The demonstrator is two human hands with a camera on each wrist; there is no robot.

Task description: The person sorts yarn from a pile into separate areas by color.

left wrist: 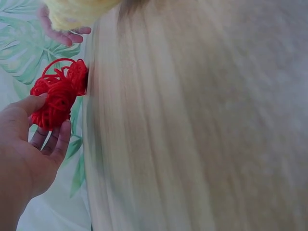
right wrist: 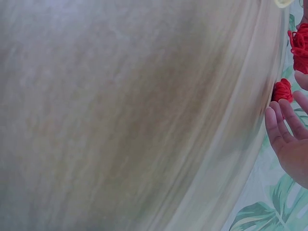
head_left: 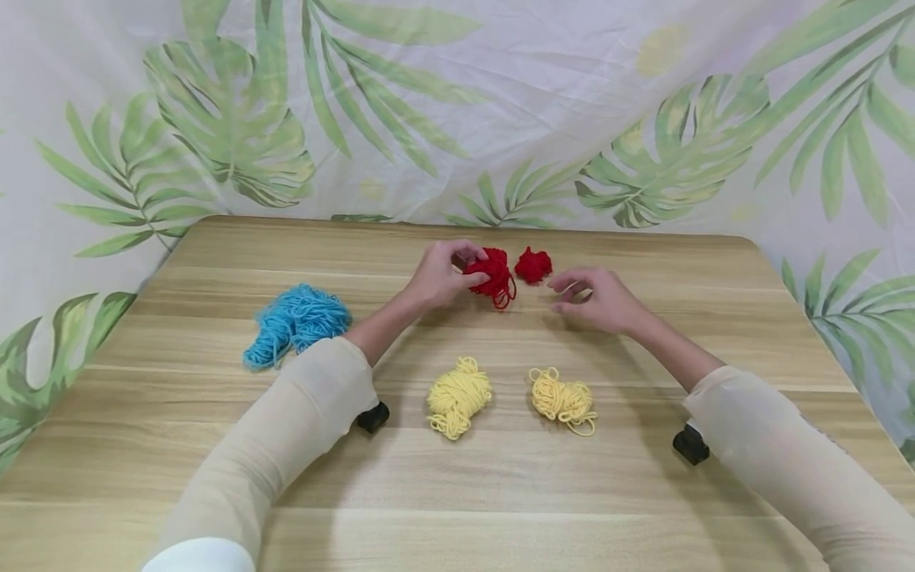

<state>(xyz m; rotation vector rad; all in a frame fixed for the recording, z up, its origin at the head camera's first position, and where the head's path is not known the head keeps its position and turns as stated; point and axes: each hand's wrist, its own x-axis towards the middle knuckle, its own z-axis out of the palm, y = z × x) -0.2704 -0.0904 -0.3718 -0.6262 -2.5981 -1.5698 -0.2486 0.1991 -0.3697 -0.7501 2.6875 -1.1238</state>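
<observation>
At the far side of the table, my left hand (head_left: pixel 445 274) grips a bundle of red yarn (head_left: pixel 495 274) between thumb and fingers, with loose loops hanging from its right side. In the left wrist view the thumb lies on one side of this red yarn (left wrist: pixel 57 101) and the fingers on the other. A smaller red yarn ball (head_left: pixel 533 265) lies just to the right of it. My right hand (head_left: pixel 596 300) hovers beside that small ball, fingers loosely bent and holding nothing. The right wrist view shows its fingertips near the small red ball (right wrist: pixel 282 90).
A large blue yarn bundle (head_left: pixel 303 318) lies left, beside my left forearm. Two yellow yarn bundles, one left (head_left: pixel 459 397) and one right (head_left: pixel 562 400), lie mid-table between my arms. The wooden table (head_left: pixel 500 492) ends at a leaf-print cloth (head_left: pixel 529 103).
</observation>
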